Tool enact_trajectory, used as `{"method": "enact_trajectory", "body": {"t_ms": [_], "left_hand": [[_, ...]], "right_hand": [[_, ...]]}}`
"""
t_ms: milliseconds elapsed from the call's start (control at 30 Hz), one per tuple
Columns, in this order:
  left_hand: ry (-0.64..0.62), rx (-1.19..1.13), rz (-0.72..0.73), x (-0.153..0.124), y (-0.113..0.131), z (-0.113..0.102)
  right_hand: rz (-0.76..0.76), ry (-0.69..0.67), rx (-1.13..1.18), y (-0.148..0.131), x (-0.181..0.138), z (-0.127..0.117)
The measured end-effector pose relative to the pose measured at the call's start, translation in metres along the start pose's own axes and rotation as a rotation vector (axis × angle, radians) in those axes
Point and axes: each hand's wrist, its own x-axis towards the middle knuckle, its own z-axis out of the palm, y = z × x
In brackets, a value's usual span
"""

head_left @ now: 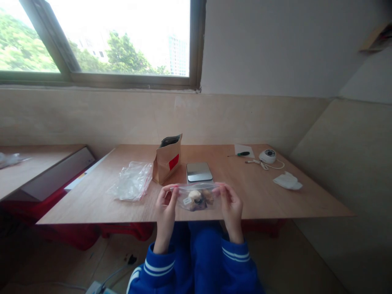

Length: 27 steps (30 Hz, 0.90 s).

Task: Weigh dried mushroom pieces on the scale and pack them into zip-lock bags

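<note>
Between my two hands a clear zip bag [183,194] is stretched above the table's front edge. Several lumpy pale and brown pieces and a small white packet are inside it; I cannot make out what they are. My left hand [167,206] pinches the bag's upper left corner, and my right hand [229,208] pinches the upper right one. Just beyond the bag lies a flat scale [199,172] with a shiny top. A brown paper pouch [167,161] with a red label stands upright, its top gaping, behind my left hand. Left of it is a pile of clear plastic bags [133,181].
On the wooden table [251,200], toward the right, are a white dome camera [267,156] with its cable, a screwdriver [243,154] on paper, and a crumpled white tissue [288,181]. Red stools [137,231] stand underneath. Another table [39,163] is at the left.
</note>
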Motion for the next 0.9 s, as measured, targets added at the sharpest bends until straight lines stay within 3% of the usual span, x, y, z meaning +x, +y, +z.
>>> {"method": "enact_trajectory", "body": {"t_ms": [267,633,900], "left_hand": [[0.022,-0.013,-0.057,0.004,0.007,-0.009],[0.038,0.179,0.054,0.001,0.016,-0.011],[-0.084,-0.040,-0.009,-0.004,0.019,-0.001]], "right_hand": [[0.005,-0.013,0.013,0.000,-0.003,0.000],[-0.010,0.013,0.023,-0.003,-0.005,0.001],[0.042,0.001,0.107,-0.006,0.000,0.004]]}}
